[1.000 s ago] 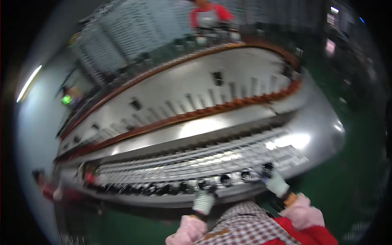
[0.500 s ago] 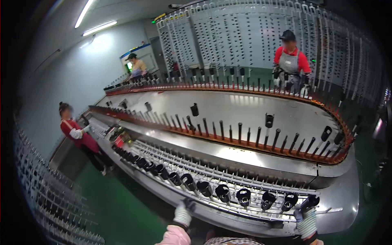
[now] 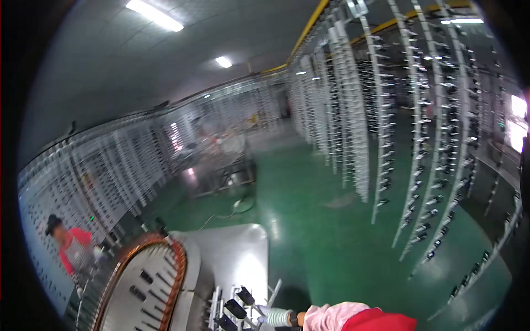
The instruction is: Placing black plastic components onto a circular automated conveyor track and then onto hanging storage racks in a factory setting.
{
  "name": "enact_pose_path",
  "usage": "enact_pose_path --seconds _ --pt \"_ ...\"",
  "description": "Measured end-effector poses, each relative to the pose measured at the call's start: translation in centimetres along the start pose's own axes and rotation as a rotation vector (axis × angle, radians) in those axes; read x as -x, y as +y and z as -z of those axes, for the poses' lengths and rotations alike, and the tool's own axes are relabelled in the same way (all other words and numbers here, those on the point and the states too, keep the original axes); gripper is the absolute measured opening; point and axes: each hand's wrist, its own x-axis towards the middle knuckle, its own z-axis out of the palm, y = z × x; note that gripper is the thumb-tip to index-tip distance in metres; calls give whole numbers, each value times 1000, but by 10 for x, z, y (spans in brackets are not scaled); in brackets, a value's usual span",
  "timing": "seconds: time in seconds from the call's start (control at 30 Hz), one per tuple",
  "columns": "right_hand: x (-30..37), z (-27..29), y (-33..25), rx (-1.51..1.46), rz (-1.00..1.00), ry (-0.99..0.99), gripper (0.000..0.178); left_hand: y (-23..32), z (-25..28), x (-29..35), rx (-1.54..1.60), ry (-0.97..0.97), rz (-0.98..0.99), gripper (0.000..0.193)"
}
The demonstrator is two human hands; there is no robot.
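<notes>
My right hand [image 3: 271, 316], in a pale striped glove below a pink sleeve, reaches in from the lower edge. It is at the right end of a white rod rack [image 3: 213, 309], right beside a black hollow part [image 3: 245, 295] that stands on the rack. Blur and the parts hide its fingertips, so whether it grips anything does not show. Two more black parts, one of them a dark cylinder [image 3: 236, 309], sit next to it on the rack. My left hand is out of the picture.
The metal bench [image 3: 248, 243] ends in a rounded corner, with an orange-edged conveyor loop [image 3: 179, 256] on its left. A co-worker in red [image 3: 74, 248] stands beyond the loop. Long hanging racks [image 3: 381, 138] of small parts line the green floor [image 3: 331, 254] on the right.
My view has swung far to the right, away from most of the bench. My left hand has left the picture; my right hand stays by the rack's right end.
</notes>
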Motion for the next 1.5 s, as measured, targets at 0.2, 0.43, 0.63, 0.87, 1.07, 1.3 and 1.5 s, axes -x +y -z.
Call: enact_pose_path --seconds 0.2,0.43,0.63,0.87,1.07,1.3,1.5 --pt "254 -7 -110 -57 -373 -103 47 30 -1 48 79 -727 243 34" --pt "407 55 -204 -212 -572 771 30 -47 -57 168 307 -1480 405 28" --pt "522 125 -227 -332 -391 1364 23 -42 -131 390 35 -1595 402 20" --pt "580 190 -275 -202 -201 1499 22 -51 -246 536 -241 -1820 88 32" --pt "608 218 -323 -55 -99 1446 24 -28 -381 646 92 -1901 15 27" --pt "647 193 -331 -58 -169 1405 26 -5 -353 693 301 -1877 222 16" --pt "661 174 -332 -125 -191 1254 25 -37 -339 687 341 -1857 234 23"
